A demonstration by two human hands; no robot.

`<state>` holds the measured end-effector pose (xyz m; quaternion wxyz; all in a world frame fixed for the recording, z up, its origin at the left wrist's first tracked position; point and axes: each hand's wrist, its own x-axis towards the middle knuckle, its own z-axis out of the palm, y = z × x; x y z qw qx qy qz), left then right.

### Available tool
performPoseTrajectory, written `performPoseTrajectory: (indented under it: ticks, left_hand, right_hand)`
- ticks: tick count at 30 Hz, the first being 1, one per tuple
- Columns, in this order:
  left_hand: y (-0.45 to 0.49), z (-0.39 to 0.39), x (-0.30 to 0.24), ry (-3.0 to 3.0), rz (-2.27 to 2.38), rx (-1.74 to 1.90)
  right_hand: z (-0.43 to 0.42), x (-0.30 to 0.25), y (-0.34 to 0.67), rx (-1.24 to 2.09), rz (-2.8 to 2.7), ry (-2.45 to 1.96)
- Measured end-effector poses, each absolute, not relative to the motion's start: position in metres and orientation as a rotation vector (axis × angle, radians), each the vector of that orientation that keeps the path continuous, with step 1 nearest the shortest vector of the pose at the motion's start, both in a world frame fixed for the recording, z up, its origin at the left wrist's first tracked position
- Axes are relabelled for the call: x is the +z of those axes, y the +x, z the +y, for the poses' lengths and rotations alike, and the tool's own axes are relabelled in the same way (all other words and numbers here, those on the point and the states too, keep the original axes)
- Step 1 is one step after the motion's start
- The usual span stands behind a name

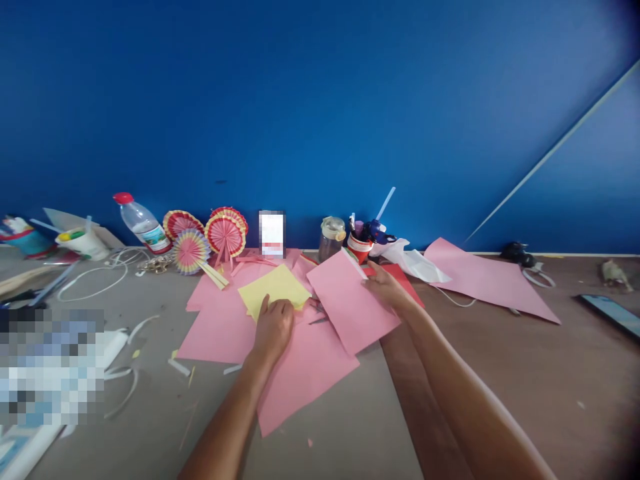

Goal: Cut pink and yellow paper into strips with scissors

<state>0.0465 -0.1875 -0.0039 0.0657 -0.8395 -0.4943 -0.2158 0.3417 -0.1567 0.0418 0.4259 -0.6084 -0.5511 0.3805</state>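
Your right hand [387,288] holds a pink sheet [353,310] at its upper right edge, fingers closed on it. Your left hand [275,327] rests on the yellow paper [274,288], fingers bent — whether they grip it, I cannot tell. That paper lies over the spread pink sheets [307,377], scissors [319,313] just beside it.

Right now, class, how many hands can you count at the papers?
2: the left hand on the yellow paper, and the right hand holding the pink sheet by its edge.
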Motion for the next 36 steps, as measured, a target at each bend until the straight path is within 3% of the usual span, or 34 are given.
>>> performPoseTrajectory:
  ticks: [4, 16, 26, 36]
  left_hand:
    - [0.06, -0.181, -0.004, -2.574, -1.356, -0.686]
    - [0.076, -0.163, -0.021, -2.669, -1.225, -0.599]
    - [0.091, -0.151, -0.009, -2.829, -1.254, -0.413]
    - [0.091, -0.154, 0.005, -2.847, -1.275, -0.391]
  right_hand:
    - [-0.136, 0.042, 0.34, 1.266, -1.331, -1.383]
    - [-0.113, 0.043, 0.349, 1.048, -1.461, -1.54]
    - [-0.131, 0.108, 0.342, 0.866, -1.635, -1.472]
    - [-0.09, 0.058, 0.305, 0.905, -1.6, -1.538]
